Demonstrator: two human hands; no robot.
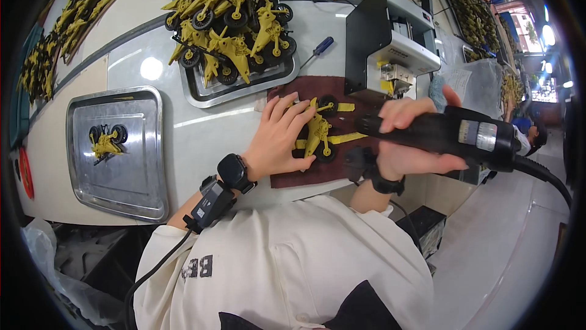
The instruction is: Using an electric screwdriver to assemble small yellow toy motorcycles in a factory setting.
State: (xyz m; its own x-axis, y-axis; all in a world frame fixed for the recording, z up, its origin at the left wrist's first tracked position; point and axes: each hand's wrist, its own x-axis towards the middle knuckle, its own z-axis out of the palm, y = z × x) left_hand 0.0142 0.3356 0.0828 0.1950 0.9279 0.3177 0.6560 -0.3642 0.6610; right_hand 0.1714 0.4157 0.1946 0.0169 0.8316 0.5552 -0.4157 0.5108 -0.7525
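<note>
Yellow toy motorcycle point(317, 131) lies on the maroon cloth point(299, 178), and the left hand point(281, 131) stretches palm-down over the cloth's left side, thumb and fingers spread against the toy! At the cloth's right edge, the right hand point(406, 137) curls its fingers round a black handheld tool point(436, 133).

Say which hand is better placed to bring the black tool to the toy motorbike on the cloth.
Likely the right hand: it grips the black tool, front end toward the toy motorbike. The left hand is spread at the motorbike.
</note>
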